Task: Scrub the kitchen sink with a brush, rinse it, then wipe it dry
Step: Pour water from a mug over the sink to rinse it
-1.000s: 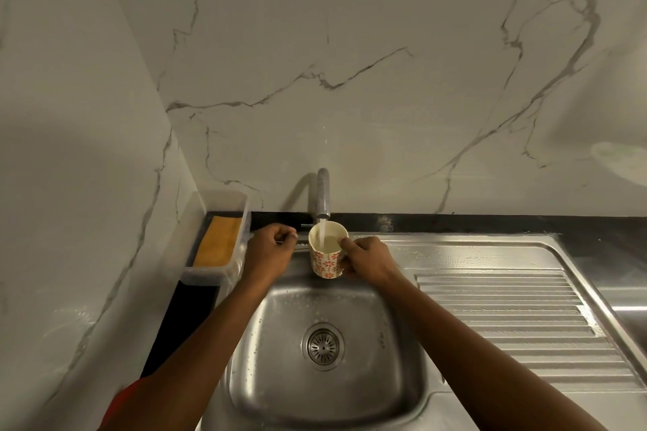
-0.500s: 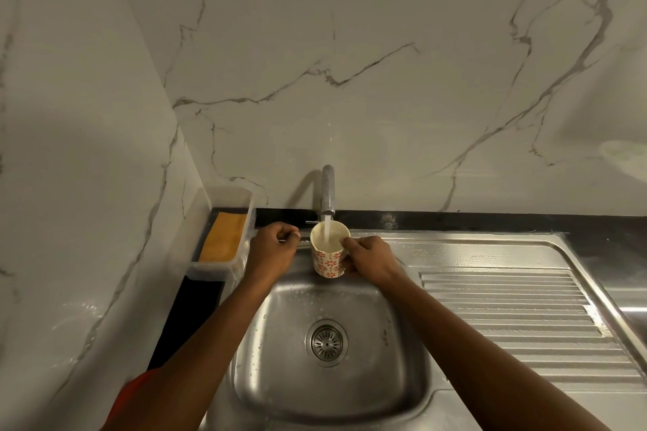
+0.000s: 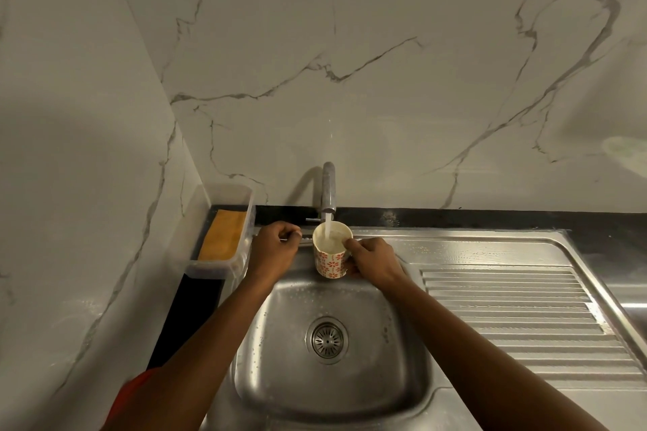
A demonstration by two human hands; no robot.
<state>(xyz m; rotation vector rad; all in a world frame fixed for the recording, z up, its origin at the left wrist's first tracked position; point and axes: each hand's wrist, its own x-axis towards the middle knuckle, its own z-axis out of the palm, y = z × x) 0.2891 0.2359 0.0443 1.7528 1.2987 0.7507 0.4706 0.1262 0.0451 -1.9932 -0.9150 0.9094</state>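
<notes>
A red sleeve (image 3: 134, 392) shows at the near left edge, and two bare forearms reach away from it over the steel sink (image 3: 280, 378). The sink unit lies with its long axis running left to right along the back wall. Its square basin is at the left end, and the ribbed drainboard (image 3: 518, 318) stretches off to the right, its ribs running the same way. The round drain strainer (image 3: 327, 339) sits in the middle of the basin floor, and water drops bead the basin walls. Further in, the hands are apart, one on each side of a cup (image 3: 329, 262) held above the back of the basin. The right hand (image 3: 374, 261) grips the cup from its right side, thumb near the rim. The cup is white with a red flower pattern, stands upright with its mouth up, and has water in it. The left hand (image 3: 275, 250) rests at the sink's back rim just left of the cup with its fingers curled. I cannot tell whether they pinch anything. A water stream (image 3: 328, 229) falls straight into the cup from the tap (image 3: 328, 189), whose spout points down above it. To the left, a clear plastic tray (image 3: 241, 255) sits on the black bench (image 3: 455, 217) beside the sink, its long axis running front to back, with a yellow sponge (image 3: 224, 234) lying in it. Behind everything rises the grey-veined marble wall (image 3: 385, 98).
</notes>
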